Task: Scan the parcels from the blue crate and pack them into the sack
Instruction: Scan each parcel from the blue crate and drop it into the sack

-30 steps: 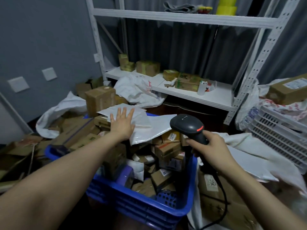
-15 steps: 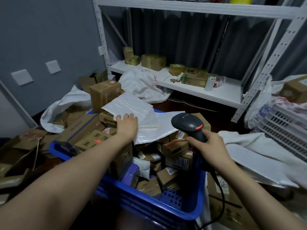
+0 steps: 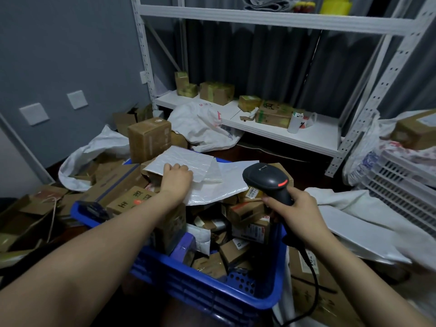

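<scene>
The blue crate point(image 3: 212, 293) stands in front of me, piled with several cardboard parcels and white mailer bags. My left hand point(image 3: 177, 179) grips the near edge of a white padded mailer point(image 3: 188, 161) on top of the pile, with the fingers curled over it. A second, shinier white bag point(image 3: 224, 185) lies beneath it. Over the crate's right side, my right hand point(image 3: 295, 208) holds a black barcode scanner point(image 3: 266, 180) by its handle. The scanner's cable hangs down past the crate. A white sack point(image 3: 368, 230) lies spread on the floor to the right.
White metal shelving point(image 3: 271, 131) with small boxes stands behind the crate. A tall cardboard box point(image 3: 149, 139) and loose cartons lie to the left. Another white sack point(image 3: 203, 126) leans on the shelf. A white plastic crate point(image 3: 405, 180) sits at the right.
My left hand went from lying flat on the padded mailer to curling its fingers over the mailer's near edge. The scanner hand stayed roughly in place.
</scene>
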